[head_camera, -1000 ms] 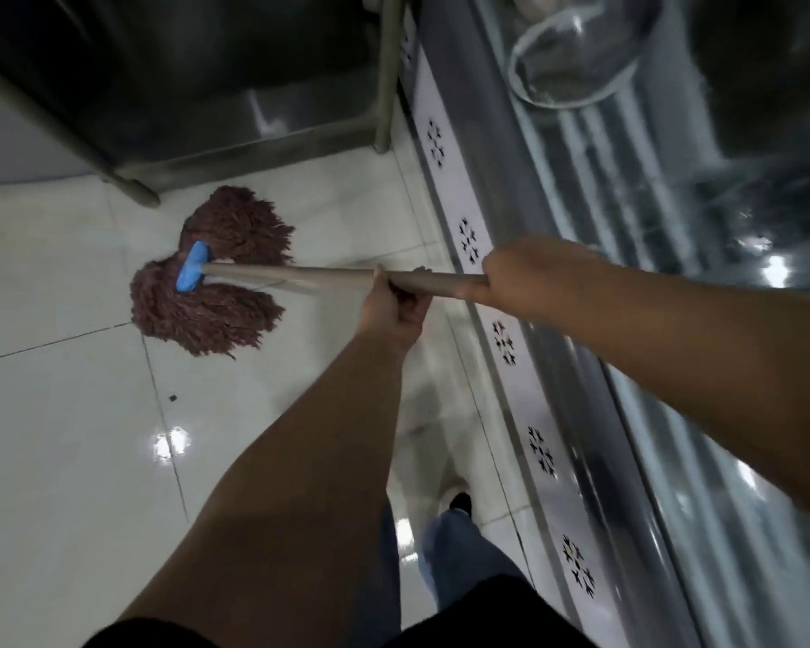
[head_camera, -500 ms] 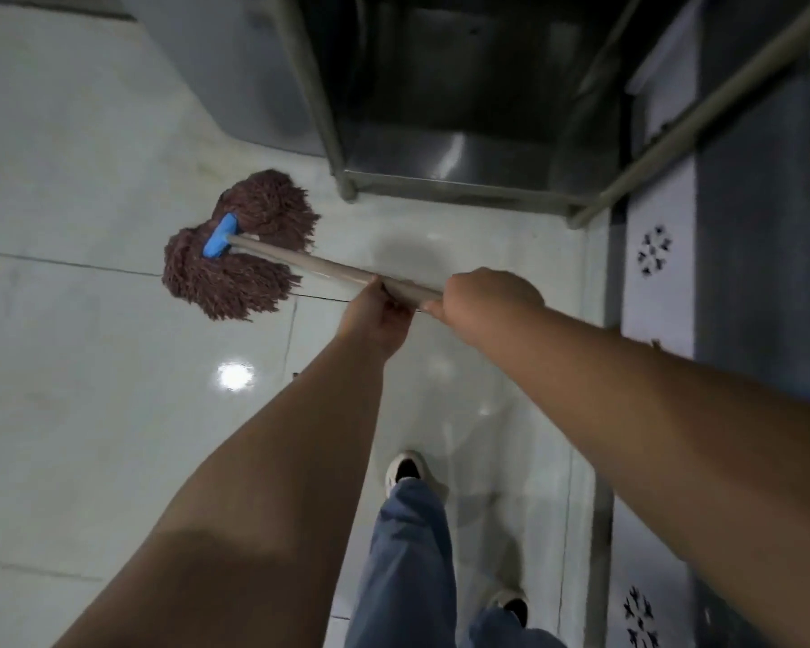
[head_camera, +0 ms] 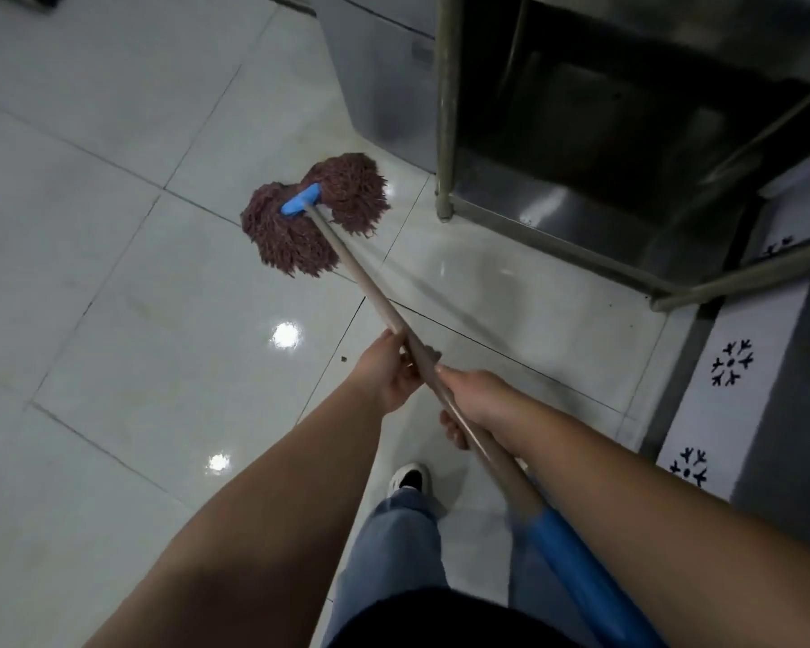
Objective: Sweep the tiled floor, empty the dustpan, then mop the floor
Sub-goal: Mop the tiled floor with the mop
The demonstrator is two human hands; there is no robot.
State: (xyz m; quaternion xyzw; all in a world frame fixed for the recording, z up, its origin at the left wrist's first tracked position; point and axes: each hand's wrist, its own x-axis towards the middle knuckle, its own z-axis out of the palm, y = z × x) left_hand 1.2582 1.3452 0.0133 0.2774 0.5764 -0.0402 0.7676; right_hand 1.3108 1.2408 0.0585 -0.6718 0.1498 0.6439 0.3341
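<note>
A maroon string mop head point(head_camera: 316, 217) with a blue clamp point(head_camera: 301, 199) lies flat on the glossy white tiled floor point(head_camera: 113, 282), just left of a steel table leg. Its tan wooden handle point(head_camera: 356, 282) runs down and right toward me and ends in a blue grip point(head_camera: 581, 577). My left hand point(head_camera: 389, 376) is closed around the handle from the left. Just behind it, my right hand point(head_camera: 478, 404) grips the handle from above.
A stainless steel table with legs point(head_camera: 445, 109) and a low shelf point(head_camera: 581, 217) stands at upper right. A grey cabinet point(head_camera: 379, 63) is behind the mop. A patterned white wall strip point(head_camera: 730, 367) runs along the right. My shoe point(head_camera: 408, 479) and jeans are below.
The view has swung left and the mop head now lies farther out on the tiles beside the table leg. The handle's blue grip has come into sight. Both hands still hold the handle.
</note>
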